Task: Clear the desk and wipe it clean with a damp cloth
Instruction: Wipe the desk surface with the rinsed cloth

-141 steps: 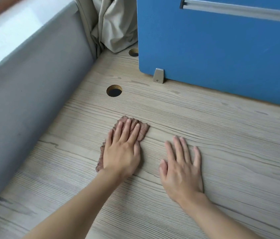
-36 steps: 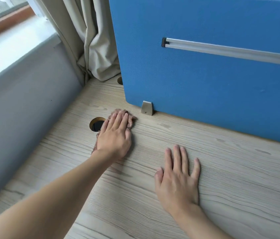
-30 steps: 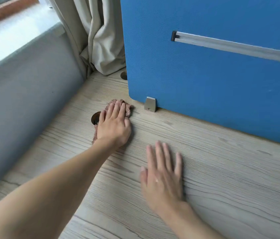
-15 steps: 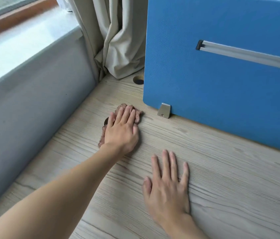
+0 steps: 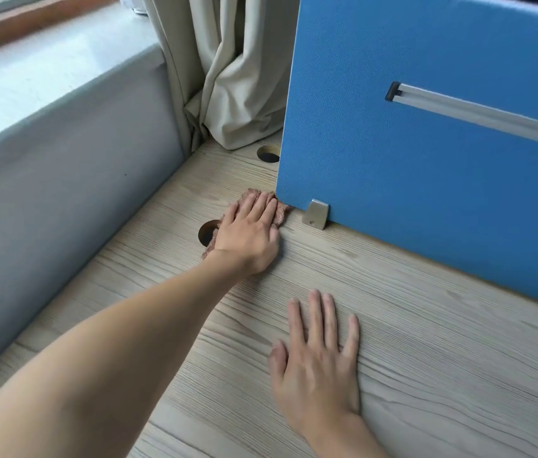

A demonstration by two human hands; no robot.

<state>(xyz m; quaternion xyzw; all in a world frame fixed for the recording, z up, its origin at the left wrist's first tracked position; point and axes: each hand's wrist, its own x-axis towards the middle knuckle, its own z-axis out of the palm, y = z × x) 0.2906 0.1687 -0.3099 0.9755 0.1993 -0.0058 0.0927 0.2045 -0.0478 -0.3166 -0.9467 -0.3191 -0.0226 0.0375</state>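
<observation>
At far-left desk corner, beside blue partition: brown cloth, flat under left hand; far edge touches the partition's foot, near side overlaps a cable hole. Grip: fingers straight, together, pressing rather than clenched. Right hand: palm down on bare wood, fingers apart, holding nothing. Step: wiping; clearing appears done. Next, likely: sweep along the partition base, around the metal bracket, keeping the cloth out of the hole.
</observation>
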